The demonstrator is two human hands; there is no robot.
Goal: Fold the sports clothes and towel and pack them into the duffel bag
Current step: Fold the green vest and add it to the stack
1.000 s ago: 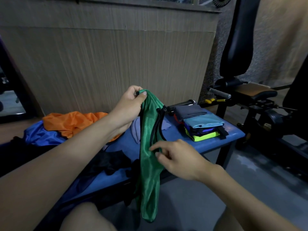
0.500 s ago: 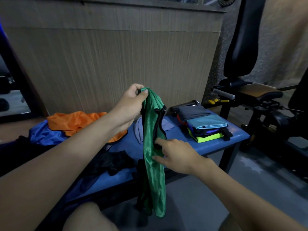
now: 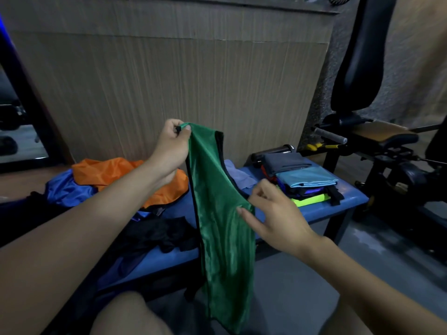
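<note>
My left hand (image 3: 173, 143) pinched the top corner of the shiny green black-trimmed sports vest (image 3: 222, 226), hanging it clear above the blue worktop (image 3: 314, 209), while my right hand (image 3: 273, 213), fingers loosely spread, pinched its side edge, apparently to spread it for folding.

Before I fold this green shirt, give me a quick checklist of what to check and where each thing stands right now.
1. Top corner held: ok. The left hand pinches the top of the green shirt.
2. Side edge held: ok. The right hand grips the shirt's right edge.
3. Shirt spread flat: not ok. It hangs bunched in a narrow strip.
4. Room on the bench: not ok in front. The black garment and orange garment lie loose there.
5. Folded stack tidy: ok.
6. Duffel bag ready: cannot tell, no bag clearly in view.
</note>
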